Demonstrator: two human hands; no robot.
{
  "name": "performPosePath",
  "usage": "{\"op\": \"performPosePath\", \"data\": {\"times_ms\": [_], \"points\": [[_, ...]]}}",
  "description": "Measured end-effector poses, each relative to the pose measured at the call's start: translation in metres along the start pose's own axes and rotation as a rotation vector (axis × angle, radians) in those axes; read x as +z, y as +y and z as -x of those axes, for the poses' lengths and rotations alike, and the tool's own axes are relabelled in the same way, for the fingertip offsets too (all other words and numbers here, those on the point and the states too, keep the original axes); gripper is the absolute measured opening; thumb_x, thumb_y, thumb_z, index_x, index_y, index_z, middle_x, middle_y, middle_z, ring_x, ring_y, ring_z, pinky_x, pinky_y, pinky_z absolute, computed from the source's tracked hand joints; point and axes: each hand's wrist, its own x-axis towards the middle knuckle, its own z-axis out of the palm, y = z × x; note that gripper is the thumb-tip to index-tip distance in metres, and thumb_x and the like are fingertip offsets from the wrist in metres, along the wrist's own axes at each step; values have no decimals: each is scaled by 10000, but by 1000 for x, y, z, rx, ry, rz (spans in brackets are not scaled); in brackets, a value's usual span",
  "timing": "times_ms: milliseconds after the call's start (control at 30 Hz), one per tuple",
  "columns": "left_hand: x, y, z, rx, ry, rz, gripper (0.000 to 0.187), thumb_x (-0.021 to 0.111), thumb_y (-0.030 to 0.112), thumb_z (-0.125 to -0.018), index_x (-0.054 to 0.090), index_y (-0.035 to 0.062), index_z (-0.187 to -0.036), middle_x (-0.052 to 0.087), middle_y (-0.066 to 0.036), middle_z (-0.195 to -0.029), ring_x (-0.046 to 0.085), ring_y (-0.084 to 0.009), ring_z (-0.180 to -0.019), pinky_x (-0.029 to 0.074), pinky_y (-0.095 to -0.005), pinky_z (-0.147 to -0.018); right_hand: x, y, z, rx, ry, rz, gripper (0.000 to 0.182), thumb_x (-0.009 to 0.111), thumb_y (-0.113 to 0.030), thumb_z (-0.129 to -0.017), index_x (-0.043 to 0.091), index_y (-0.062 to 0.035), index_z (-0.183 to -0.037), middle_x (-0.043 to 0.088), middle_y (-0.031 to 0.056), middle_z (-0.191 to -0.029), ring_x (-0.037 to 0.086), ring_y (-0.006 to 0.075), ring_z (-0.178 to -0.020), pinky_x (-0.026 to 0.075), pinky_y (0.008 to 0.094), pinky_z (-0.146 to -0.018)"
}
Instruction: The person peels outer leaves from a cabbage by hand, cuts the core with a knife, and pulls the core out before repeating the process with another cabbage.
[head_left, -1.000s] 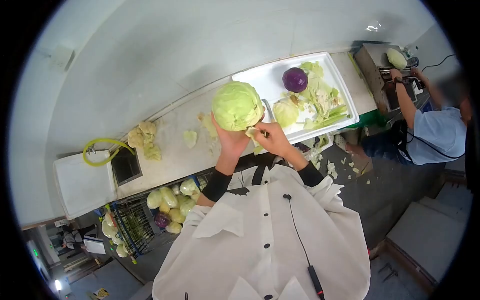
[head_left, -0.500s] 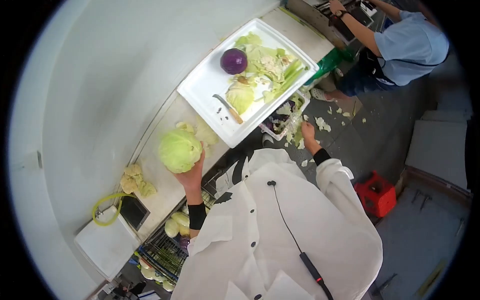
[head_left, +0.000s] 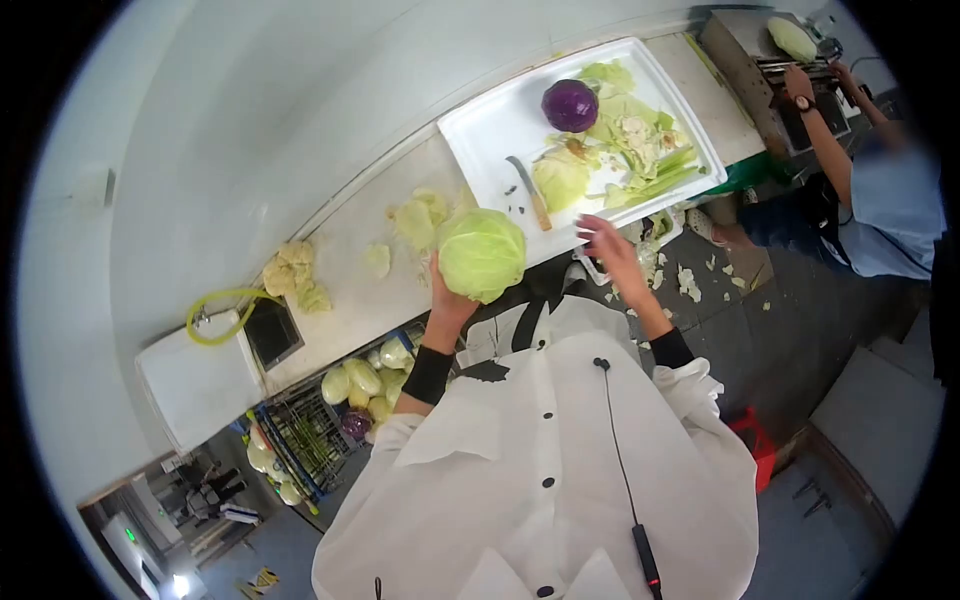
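A round green cabbage (head_left: 482, 254) rests in my left hand (head_left: 449, 300), whose fingers are partly hidden behind it. To the right, my right hand (head_left: 612, 254) is in the air with its fingers apart and nothing in them. It is near the front edge of the white tray (head_left: 478, 135). On that tray lie a purple cabbage (head_left: 570, 106), a knife with a wooden handle (head_left: 530, 195), a pale cabbage piece (head_left: 560, 182) and loose trimmings (head_left: 640, 135). Below the tray, a bin (head_left: 662, 232) holds leaf scraps.
A cauliflower (head_left: 290, 270) and loose leaves (head_left: 418, 218) lie on the counter (head_left: 345, 235). A yellow hose (head_left: 215, 330) is by the sink. Crates with vegetables (head_left: 365, 380) stand below. Leaf scraps (head_left: 688, 283) litter the floor near a co-worker (head_left: 885, 195) and a red stool (head_left: 752, 445).
The green cabbage has come off the counter side toward my body in my left hand. My right hand has risen from the scrap bin and its fingers have spread. The view has shifted.
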Motion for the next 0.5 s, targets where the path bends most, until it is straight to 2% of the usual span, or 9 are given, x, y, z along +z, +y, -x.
{"op": "performPosePath", "data": {"times_ms": [67, 100, 133, 167, 233, 300, 333, 400, 500], "points": [[0, 0, -6, -28, 32, -99, 614, 311, 524, -984, 402, 75, -1394, 471, -113, -1400, 485, -265, -1261, 396, -458, -1053, 42, -13, -8, -79, -246, -7, 707, 576, -304, -951, 186, -101, -1504, 353, 163, -1476, 427, 281, -1308, 410, 369, -1006], [0, 0, -10, -64, 56, -203, 673, 343, 579, -964, 397, 71, -1402, 469, -114, -1409, 492, -267, -1256, 377, -457, -1067, 64, -14, -15, -197, -276, -57, 750, 589, -296, -941, 147, -86, -1509, 353, 176, -1472, 341, 274, -1366, 369, 376, -1045], [8, 1, -14, -57, 53, -201, 673, 343, 579, -964, 397, 71, -1402, 469, -114, -1409, 492, -267, -1256, 377, -457, -1067, 76, -22, -20, -260, -273, 123, 834, 615, -402, -913, 136, -73, -1512, 278, 154, -1501, 339, 258, -1352, 301, 360, -1095], [17, 2, -15, -64, 117, -324, 645, 331, 549, -981, 401, 60, -1396, 466, -114, -1410, 497, -261, -1248, 393, -446, -1049, 79, -26, -23, -259, -282, 126, 834, 615, -402, -913, 136, -73, -1512, 278, 154, -1501, 339, 258, -1352, 301, 360, -1095], [12, 9, -25, -62, 180, -440, 617, 318, 518, -998, 404, 49, -1390, 463, -115, -1411, 503, -255, -1241, 409, -436, -1032, 85, -32, -29, 54, -257, -116, 786, 656, -297, -892, 206, -63, -1493, 345, 130, -1458, 354, 216, -1329, 303, 333, -1089], [-18, 25, -34, -10, -54, -1024, 524, 490, 369, -986, 417, 22, -1372, 501, -122, -1346, 513, -225, -1187, 420, -327, -992, 88, -17, -28, 63, -178, -208, 715, 708, -212, -859, 313, -61, -1435, 442, 94, -1351, 411, 192, -1257, 353, 331, -1051], [-4, 34, -30, 1, -56, -1016, 524, 490, 369, -986, 417, 22, -1372, 501, -122, -1346, 513, -225, -1187, 420, -327, -992, 88, -12, -29, 97, -127, -248, 715, 707, -205, -858, 311, -70, -1438, 443, 92, -1350, 416, 191, -1251, 358, 326, -1046], [36, 59, -15, 289, 278, -1333, 389, 451, 304, -1012, 500, 29, -1282, 585, -80, -1140, 554, -148, -1053, 476, -302, -860, 84, -7, -29, 126, -73, -277, 715, 705, -199, -858, 309, -79, -1441, 445, 90, -1350, 421, 191, -1246, 362, 322, -1041], [142, 121, 48, 575, 352, -1433, 215, 498, 212, -984, 611, 33, -1021, 585, -49, -956, 551, -114, -897, 466, -274, -742, 80, -5, -28, 44, -8, -259, 719, 712, -188, -850, 311, -95, -1440, 450, 92, -1337, 428, 191, -1234, 372, 320, -1030]]}}
